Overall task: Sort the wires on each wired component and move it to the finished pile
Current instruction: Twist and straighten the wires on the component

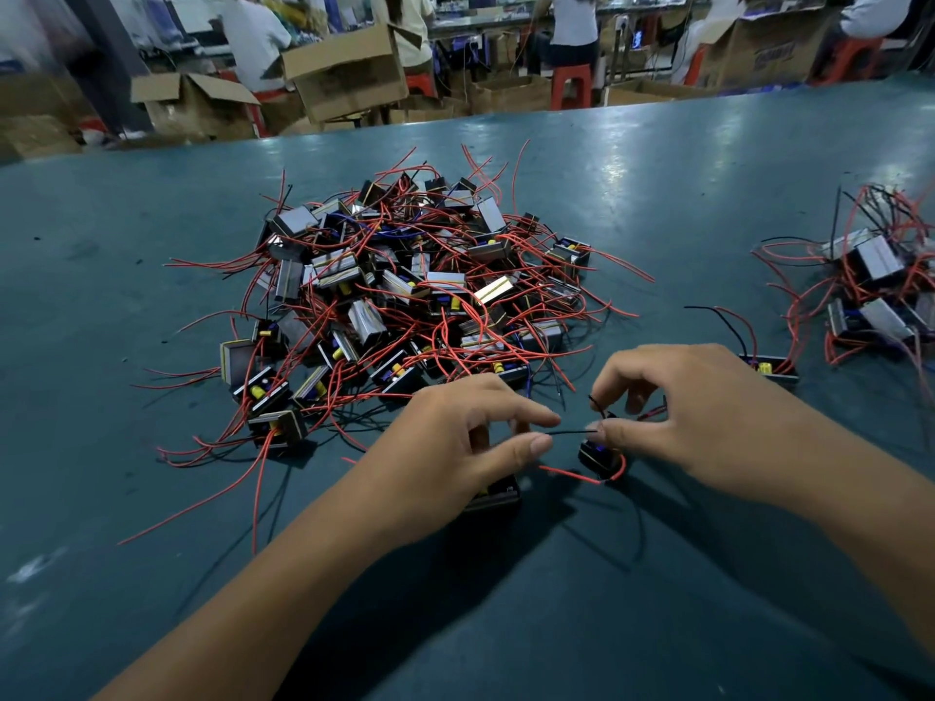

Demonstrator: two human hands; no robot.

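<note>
A big tangled pile of small black wired components (405,290) with red wires lies in the middle of the teal table (708,194). A smaller pile of components (870,290) sits at the far right. In front of the big pile, my left hand (455,442) and my right hand (698,412) pinch the two ends of a thin black wire (569,432) stretched between them. That wire belongs to a small black component (599,460) with a red wire looping under it. Another black component (498,493) lies partly hidden under my left hand.
A single component (769,369) with red and black wires lies right of my right hand. Beyond the table's far edge stand open cardboard boxes (349,68), red stools (571,86) and seated people.
</note>
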